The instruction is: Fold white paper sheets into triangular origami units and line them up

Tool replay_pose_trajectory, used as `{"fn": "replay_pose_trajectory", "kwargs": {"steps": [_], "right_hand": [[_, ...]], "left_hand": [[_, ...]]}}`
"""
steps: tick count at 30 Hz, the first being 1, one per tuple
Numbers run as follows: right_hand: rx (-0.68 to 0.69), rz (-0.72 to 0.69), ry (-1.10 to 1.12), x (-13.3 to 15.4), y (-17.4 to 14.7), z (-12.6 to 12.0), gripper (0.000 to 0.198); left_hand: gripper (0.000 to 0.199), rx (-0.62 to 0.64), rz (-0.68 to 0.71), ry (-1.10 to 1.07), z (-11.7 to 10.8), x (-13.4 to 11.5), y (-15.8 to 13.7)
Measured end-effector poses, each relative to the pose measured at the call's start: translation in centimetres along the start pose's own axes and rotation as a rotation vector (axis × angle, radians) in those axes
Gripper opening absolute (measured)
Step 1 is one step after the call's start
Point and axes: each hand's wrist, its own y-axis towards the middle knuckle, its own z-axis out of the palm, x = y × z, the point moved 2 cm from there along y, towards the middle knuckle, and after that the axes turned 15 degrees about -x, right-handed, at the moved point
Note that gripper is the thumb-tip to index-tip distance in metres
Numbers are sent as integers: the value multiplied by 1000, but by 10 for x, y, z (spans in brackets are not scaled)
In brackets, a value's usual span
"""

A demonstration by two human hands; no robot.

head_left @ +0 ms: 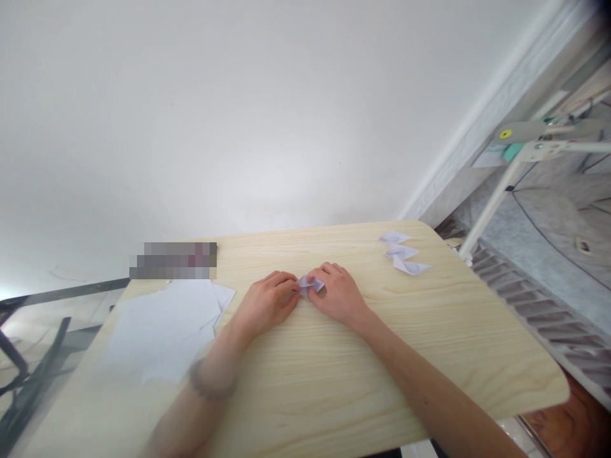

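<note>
Near the middle of the wooden table, a small folded piece of white paper (310, 284) lies between my two hands. My left hand (271, 298) pinches its left end, thumb and fingers close together. My right hand (338, 292) grips the right part, with the thumb and index finger on the paper and the other fingers curled. Parts of the folds are hidden beneath my fingertips. Toward the far right of the table lie three folded paper pieces with pointed ends, the nearest folded paper piece (411, 268) slightly apart at its right tip.
Loose white sheets (162, 324) are spread on the left of the wooden table (305, 394). A blurred-out object (174, 261) sits at the back left corner. Behind the table rises a white wall (238, 127). A white metal frame (491, 210) stands beyond the right edge.
</note>
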Motion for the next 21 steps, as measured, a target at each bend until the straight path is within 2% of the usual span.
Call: {"fn": "replay_pose_trajectory", "kwargs": {"steps": [9, 21], "right_hand": [[9, -1, 16, 0, -1, 0, 16], [54, -63, 59, 3, -1, 2, 12]], "left_hand": [[16, -13, -72, 62, -1, -5, 3], [17, 11, -176, 229, 11, -15, 3]]}}
